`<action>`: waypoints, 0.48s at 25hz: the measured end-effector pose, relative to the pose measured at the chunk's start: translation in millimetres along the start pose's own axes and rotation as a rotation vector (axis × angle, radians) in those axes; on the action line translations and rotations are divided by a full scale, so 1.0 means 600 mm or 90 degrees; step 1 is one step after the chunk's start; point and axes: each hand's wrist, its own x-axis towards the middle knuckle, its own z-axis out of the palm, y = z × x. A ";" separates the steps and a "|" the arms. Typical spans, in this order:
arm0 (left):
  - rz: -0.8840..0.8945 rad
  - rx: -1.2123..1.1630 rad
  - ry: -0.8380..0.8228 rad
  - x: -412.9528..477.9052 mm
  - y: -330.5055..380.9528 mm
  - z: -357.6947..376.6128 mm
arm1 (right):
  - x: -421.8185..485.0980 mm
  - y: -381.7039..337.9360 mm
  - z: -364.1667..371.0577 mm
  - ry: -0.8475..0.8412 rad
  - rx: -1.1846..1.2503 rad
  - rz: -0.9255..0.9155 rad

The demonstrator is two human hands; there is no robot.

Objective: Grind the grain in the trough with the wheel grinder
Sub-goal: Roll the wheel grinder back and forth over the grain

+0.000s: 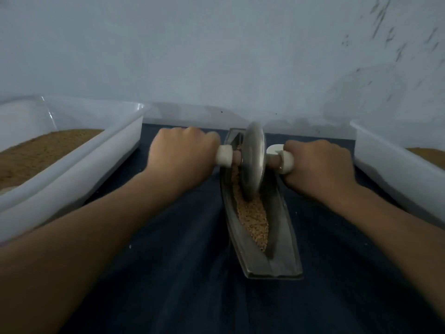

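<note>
Head view: left hand (183,153), right hand (317,165) clench wheel grinder (252,160) handles.

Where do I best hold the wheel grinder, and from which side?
By the axle handles outside the white collars, one from each side, as the left hand and right hand do. The wheel grinder stands on edge in the trough, rim in grain.

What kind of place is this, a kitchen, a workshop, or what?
Likely a small grinding work area, home or workshop I can't tell: a metal trough of grain with a wheel grinder on a dark cloth, a white left tub and right tub holding brown material, a bare wall.
</note>
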 end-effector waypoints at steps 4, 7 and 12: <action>-0.032 -0.010 -0.031 0.038 0.013 0.002 | 0.022 -0.001 0.016 -0.051 0.033 0.068; 0.060 -0.162 -0.176 -0.007 -0.022 -0.002 | -0.022 0.019 -0.007 0.074 -0.056 -0.086; 0.044 -0.162 -0.175 -0.008 -0.029 0.008 | -0.016 0.014 0.000 0.098 -0.045 -0.085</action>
